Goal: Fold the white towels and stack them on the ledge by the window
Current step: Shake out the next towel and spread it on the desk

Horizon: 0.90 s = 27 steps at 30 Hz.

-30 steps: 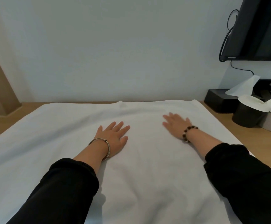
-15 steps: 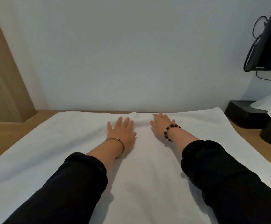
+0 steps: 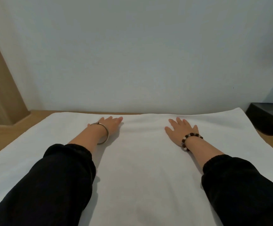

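The towel (image 3: 140, 168) lies spread flat on the wooden top (image 3: 39, 117), its far edge against the wall (image 3: 132, 62). Both hands rest palm-down on the towel near that edge, fingers straight. The left hand (image 3: 110, 125) is left of the towel's middle and the right hand (image 3: 179, 130) right of it, well apart. A black box (image 3: 266, 119) sits just beyond the towel's far right corner.
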Each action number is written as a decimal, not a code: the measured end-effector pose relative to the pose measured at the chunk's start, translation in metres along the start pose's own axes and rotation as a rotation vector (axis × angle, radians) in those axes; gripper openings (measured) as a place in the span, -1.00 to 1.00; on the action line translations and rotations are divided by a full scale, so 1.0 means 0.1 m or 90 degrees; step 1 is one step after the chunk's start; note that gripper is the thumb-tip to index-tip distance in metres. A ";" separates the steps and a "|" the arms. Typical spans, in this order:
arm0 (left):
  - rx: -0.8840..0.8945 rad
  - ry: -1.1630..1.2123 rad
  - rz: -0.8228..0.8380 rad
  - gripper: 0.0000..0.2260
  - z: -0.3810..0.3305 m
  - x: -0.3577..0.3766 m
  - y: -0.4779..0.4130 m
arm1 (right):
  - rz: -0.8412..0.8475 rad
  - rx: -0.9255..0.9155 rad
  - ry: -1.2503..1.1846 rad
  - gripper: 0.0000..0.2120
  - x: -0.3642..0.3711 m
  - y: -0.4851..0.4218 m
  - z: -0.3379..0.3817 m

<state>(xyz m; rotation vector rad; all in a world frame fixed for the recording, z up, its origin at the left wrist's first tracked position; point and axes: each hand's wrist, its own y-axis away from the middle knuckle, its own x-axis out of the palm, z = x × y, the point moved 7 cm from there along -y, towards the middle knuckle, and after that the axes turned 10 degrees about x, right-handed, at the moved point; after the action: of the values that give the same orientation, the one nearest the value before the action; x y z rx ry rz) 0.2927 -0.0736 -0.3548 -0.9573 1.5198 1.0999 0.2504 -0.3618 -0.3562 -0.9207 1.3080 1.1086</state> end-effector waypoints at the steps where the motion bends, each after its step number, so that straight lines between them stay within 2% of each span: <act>1: -0.006 0.028 0.000 -0.91 0.07 0.01 -0.04 | -0.001 -0.002 0.002 -0.43 0.00 -0.01 0.00; 2: -0.011 0.041 0.001 -0.93 0.11 0.01 -0.06 | -0.001 -0.005 0.003 -0.43 0.01 -0.01 0.00; 6: -0.023 0.017 0.004 -0.53 0.20 0.00 -0.08 | -0.005 -0.024 0.006 -0.42 0.02 -0.01 0.00; 8: -0.077 0.010 0.000 -0.46 0.29 0.02 -0.03 | -0.004 -0.032 0.006 -0.42 0.03 -0.02 0.01; 10: -0.099 -0.004 -0.014 -0.46 0.28 0.01 0.03 | -0.010 0.001 -0.008 -0.42 0.00 -0.06 -0.03; 13: -0.098 0.016 -0.037 -0.52 0.11 -0.01 0.15 | -0.047 0.142 -0.034 -0.38 -0.14 -0.09 -0.28; 15: -0.066 0.043 -0.047 -0.64 -0.04 -0.03 0.25 | -0.022 0.202 -0.033 -0.36 -0.18 -0.05 -0.37; 16: -0.049 0.052 -0.054 -0.69 -0.11 -0.04 0.32 | 0.003 0.196 -0.021 -0.36 -0.18 0.01 -0.31; 21: 0.004 -0.013 -0.040 -0.59 -0.29 0.00 0.76 | 0.056 -0.045 0.022 -0.39 -0.07 0.60 0.60; 27: -0.036 -0.021 0.029 -0.50 -0.05 0.21 1.66 | 0.133 -0.158 0.078 -0.39 0.12 1.61 1.33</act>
<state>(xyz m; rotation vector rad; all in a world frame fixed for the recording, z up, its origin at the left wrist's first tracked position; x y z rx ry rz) 0.1304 -0.0333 -0.3454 -0.9422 1.4973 1.1912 0.1281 -0.1923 -0.3441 -1.0647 1.4119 1.4190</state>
